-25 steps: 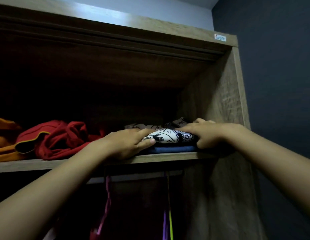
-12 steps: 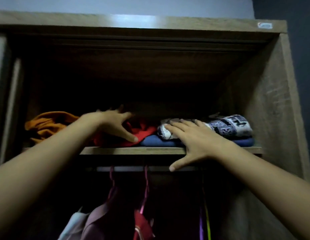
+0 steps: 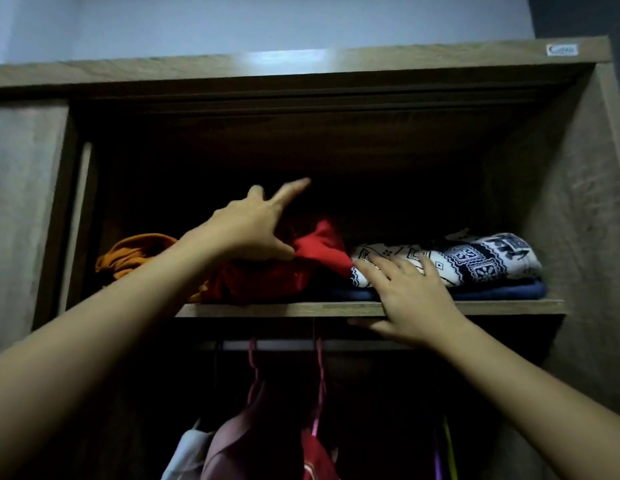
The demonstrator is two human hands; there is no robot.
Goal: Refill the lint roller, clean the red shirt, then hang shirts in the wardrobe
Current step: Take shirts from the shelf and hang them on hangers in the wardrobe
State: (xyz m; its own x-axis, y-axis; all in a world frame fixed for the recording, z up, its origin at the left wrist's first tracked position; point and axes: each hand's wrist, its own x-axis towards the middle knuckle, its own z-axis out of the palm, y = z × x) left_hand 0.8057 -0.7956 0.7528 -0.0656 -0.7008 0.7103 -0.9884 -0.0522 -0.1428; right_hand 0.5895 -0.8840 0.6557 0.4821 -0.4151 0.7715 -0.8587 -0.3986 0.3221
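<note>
Grip, left hand point(image 3: 248, 232): thumb and curled fingers are closed into the bunched red shirt point(image 3: 315, 252), index finger left extended and free above it. Grip, right hand point(image 3: 410, 299): fingers are spread flat, nothing is pinched; fingertips rest on the near edge of the patterned folded garment point(image 3: 474, 259), thumb is hooked under the shelf point(image 3: 274, 309) front.

Item: red shirt, crumpled, lying on the shelf, touching the patterned garment on its right and overlapping an orange garment point(image 3: 135, 252) on its left.

Step judged in hand: the red shirt is being drawn off the shelf for cleaning. Handling notes:
- More cloth is best gathered before pulling; a pinch on one fold is likely to trail the rest.
- The shirt is best lifted up and toward the shelf front, not dragged sideways, so that the orange garment is not carried along.
- The right hand is best kept pressed on the patterned stack, which lies on a blue folded garment point(image 3: 498, 292), so the fold is not disturbed.

Setting, relative to the shelf: no surface is seen. Wood-grain wardrobe point(image 3: 543, 202) walls are seen to either side. Below, a rail point(image 3: 284, 345) carries pink hangers point(image 3: 320, 386) and hung clothes. Above the wardrobe top, a pale wall is seen. Lighting is dim; the shelf's rear is not discernible.
</note>
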